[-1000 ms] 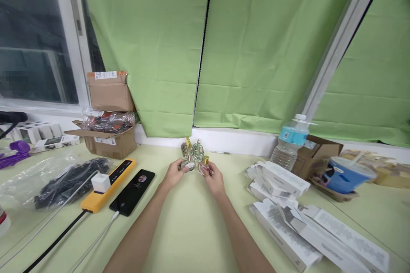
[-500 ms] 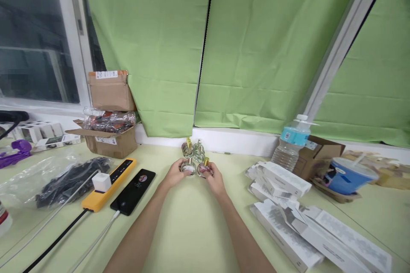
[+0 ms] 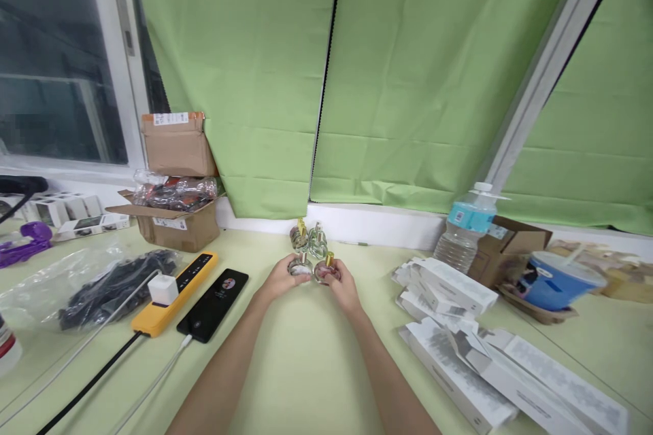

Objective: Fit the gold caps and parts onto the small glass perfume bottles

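Two small round glass perfume bottles stand side by side on the table, one in each hand. My left hand [image 3: 281, 278] is closed around the clear perfume bottle with a silver neck [image 3: 300, 266]. The pinkish perfume bottle with a gold neck [image 3: 323, 272] is gripped by my right hand [image 3: 343, 285], its thumb across the front. Right behind them are more glass bottles: a gold-topped one [image 3: 298, 238] on the left and a greenish clear one [image 3: 317, 243] on the right. Some of these rear bottles overlap, so their number is hard to tell.
Left of my arms lie a phone [image 3: 213, 306] on a cable, an orange power strip [image 3: 153, 318] and a bagged black bundle [image 3: 117, 285]. To the right are white boxes [image 3: 459, 360], a water bottle [image 3: 462, 231] and a blue cup [image 3: 556, 282]. Cardboard boxes [image 3: 178, 231] stand back left.
Hardly anything differs. Both hands keep their hold on the two perfume bottles, and the whole view has shifted very slightly.
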Tool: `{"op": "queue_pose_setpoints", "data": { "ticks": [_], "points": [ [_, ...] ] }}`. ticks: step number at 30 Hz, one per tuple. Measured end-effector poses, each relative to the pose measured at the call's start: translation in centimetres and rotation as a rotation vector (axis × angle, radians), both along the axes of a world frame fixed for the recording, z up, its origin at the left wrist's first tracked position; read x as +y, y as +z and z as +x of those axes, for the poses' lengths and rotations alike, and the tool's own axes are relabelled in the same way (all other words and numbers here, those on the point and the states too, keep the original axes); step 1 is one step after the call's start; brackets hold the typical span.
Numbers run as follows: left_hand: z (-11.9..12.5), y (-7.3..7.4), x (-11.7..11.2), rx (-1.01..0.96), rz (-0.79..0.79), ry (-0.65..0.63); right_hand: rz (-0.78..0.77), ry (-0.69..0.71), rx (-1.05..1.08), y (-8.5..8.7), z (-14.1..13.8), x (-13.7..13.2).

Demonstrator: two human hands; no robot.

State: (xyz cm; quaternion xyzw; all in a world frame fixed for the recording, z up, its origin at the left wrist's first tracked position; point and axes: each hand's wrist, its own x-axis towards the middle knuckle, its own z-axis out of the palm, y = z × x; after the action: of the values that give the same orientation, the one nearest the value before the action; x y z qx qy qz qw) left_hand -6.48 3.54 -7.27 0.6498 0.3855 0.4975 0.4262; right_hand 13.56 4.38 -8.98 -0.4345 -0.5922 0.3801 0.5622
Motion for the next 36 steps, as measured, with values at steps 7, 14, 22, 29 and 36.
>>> {"op": "queue_pose_setpoints", "data": {
  "ticks": [7, 14, 22, 29, 36],
  "points": [
    [0.1, 0.5, -0.5, 0.017, 0.043, 0.015, -0.033, 0.123, 0.055, 0.7, -0.3, -0.8],
    [0.3, 1.1, -1.0, 0.093, 0.068, 0.073, -0.01, 0.104, -0.001, 1.0, -0.3, -1.0],
    [0.8, 0.4, -0.5, 0.048, 0.111, 0.12, -0.02, 0.11, 0.018, 0.6, -0.4, -1.0],
    [0.9, -0.3, 0.3, 0.009, 0.022, 0.062, -0.037, 0.127, 0.035, 0.5, -0.4, -0.9],
    [0.8, -0.3, 0.7, -0.03, -0.019, 0.018, -0.065, 0.185, 0.059, 1.1, -0.3, -1.4]
  ]
}}
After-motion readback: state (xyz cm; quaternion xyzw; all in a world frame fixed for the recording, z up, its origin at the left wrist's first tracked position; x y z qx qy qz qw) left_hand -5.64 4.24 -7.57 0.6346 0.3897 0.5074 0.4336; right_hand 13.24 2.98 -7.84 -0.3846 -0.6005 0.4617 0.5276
